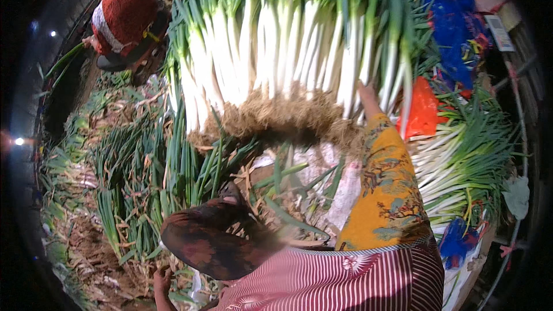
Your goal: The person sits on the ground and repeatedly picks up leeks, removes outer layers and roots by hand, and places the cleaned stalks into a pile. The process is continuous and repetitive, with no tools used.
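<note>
A large bank of long green onions [281, 47] with white stems and brown roots lies in front of me, root ends towards my body. My right hand [367, 95], in a yellow patterned sleeve, reaches among the white stems at its right side; whether the fingers grip a stem is unclear. My left hand [162, 280] is low at the left, beside my bent knee, over loose leaves and peelings, with its fingers curled and nothing plainly in it. Uncleaned green onions [134, 172] lie in a heap to the left.
A person in a red top [127, 17] crouches at the upper left, holding a green stalk. More white-stemmed onions [458, 168] lie at the right, beside a red plastic bag [419, 110]. Blue netting [449, 21] lies at the upper right. Loose leaves and a pale sack [345, 190] cover the ground before me.
</note>
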The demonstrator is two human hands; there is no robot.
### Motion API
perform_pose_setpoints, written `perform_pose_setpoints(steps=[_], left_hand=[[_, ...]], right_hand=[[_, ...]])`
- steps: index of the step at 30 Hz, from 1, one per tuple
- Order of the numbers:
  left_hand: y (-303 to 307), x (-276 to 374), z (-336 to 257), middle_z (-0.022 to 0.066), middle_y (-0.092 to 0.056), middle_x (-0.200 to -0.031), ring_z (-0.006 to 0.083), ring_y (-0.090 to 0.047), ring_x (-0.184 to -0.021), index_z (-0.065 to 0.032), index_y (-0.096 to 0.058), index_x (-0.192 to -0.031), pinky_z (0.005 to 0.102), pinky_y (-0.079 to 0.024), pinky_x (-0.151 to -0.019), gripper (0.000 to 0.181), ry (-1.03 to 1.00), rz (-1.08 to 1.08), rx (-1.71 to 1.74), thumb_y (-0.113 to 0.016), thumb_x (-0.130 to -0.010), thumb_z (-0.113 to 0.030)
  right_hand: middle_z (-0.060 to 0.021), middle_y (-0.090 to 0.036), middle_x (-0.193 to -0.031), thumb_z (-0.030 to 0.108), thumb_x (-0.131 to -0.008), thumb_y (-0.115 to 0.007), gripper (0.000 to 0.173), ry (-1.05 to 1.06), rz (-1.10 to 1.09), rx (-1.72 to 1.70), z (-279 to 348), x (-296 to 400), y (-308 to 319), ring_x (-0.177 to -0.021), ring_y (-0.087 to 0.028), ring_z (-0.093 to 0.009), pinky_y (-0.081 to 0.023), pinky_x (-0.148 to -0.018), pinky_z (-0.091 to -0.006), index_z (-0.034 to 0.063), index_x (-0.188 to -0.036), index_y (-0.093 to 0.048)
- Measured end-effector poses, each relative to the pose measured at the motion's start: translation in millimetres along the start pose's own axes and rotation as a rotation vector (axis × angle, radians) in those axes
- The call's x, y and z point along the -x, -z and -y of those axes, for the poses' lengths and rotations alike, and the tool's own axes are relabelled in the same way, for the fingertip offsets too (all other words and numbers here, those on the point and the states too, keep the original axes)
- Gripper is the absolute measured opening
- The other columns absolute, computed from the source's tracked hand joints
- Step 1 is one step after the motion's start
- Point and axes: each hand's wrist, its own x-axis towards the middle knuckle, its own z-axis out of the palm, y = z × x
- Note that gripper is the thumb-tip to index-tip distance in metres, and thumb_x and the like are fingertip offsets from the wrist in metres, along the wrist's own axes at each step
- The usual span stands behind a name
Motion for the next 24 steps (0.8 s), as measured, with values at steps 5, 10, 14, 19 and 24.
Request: perform_pose_setpoints(steps=[5,10,14,19,24], left_hand=[[9,4,16,0.0152,-0.059,-0.098,0.024,-0.058,-0.082,0.0027,-0.048,-0.114,0.035,-0.047,-0.074,0.035,0.053,-0.007,-0.209,-0.053,-0.088,-0.02],[-62,19,-65,0.0163,-0.059,-0.094,0.0212,-0.059,-0.076,0.0048,-0.054,-0.102,0.0323,-0.046,-0.072,0.032,-0.086,0.239,-0.321,-0.055,-0.085,-0.022],[-100,2,-73,0.0138,-0.057,-0.097,0.0247,-0.055,-0.087,0.0003,-0.052,-0.105,0.0333,-0.044,-0.075,0.032,-0.647,0.195,-0.603,-0.053,-0.084,-0.023],[-95,8,-58,0.0231,-0.057,-0.099,0.0341,-0.056,-0.089,-0.0024,-0.047,-0.118,0.0385,-0.045,-0.075,0.042,-0.44,0.093,-0.698,-0.052,-0.084,-0.025],[-76,31,-75,0.0211,-0.06,-0.098,0.0293,-0.06,-0.088,0.0012,-0.056,-0.107,0.036,-0.046,-0.075,0.036,-0.369,0.032,-0.543,-0.057,-0.083,-0.026]], right_hand=[[-0.0284,-0.032,-0.132,0.051,-0.082,-0.042,0.08,0.139,-0.058,0.058,-23,14,17,-0.125,-0.032,-0.035,-0.025,-0.103,-0.0364,-0.0093,-0.131,-0.025],[-0.0199,-0.052,-0.113,0.028,-0.092,-0.04,0.043,0.252,-0.092,-0.277,46,157,19,-0.099,-0.054,-0.026,-0.046,-0.08,-0.0384,0.0014,-0.126,-0.037],[-0.0116,-0.063,-0.083,0.032,-0.092,-0.036,0.035,0.63,0.249,-0.747,67,297,-15,-0.058,-0.058,-0.016,-0.047,-0.042,-0.0245,0.0034,-0.098,-0.056],[-0.0111,-0.06,-0.08,0.02,-0.087,-0.045,0.021,1.597,0.486,-0.866,176,424,66,-0.067,-0.06,-0.022,-0.048,-0.055,-0.0321,0.0051,-0.09,-0.06],[-0.0097,-0.059,-0.078,0.019,-0.083,-0.046,0.021,1.807,0.678,-0.928,216,496,75,-0.064,-0.059,-0.02,-0.047,-0.052,-0.031,0.005,-0.089,-0.06]])
